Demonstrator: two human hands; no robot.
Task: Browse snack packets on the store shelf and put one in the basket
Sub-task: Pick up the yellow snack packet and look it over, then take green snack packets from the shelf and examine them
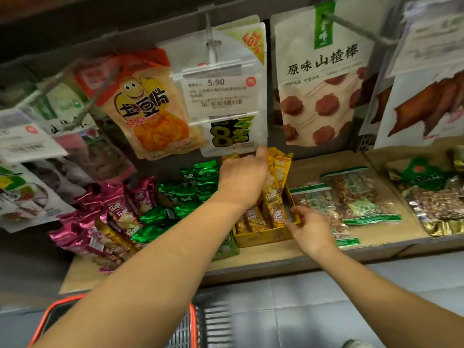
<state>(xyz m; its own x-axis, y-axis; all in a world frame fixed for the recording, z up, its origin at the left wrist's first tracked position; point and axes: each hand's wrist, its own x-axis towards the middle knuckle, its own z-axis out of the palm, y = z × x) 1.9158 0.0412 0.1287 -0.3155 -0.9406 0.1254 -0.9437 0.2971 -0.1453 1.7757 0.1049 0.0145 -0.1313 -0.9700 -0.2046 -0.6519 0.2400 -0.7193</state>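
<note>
Yellow snack packets point(276, 197) stand upright in a yellow display box point(261, 238) on the lower shelf. My left hand point(241, 180) reaches over the box onto the packets. One finger stretches straight past their tops; the others are hidden behind the back of the hand. My right hand point(310, 231) pinches the box's front right corner between thumb and fingers. The basket point(193, 320), red-rimmed with a grey mesh, sits low at the bottom left, partly hidden under my left forearm.
Green foil packets point(185, 194) and pink foil packets point(110, 217) lie left of the box; clear bags of mixed snacks point(351, 197) lie to its right. Hanging bags and a price tag point(221, 94) dangle just above the hands. Grey floor tiles show below the shelf edge point(276, 259).
</note>
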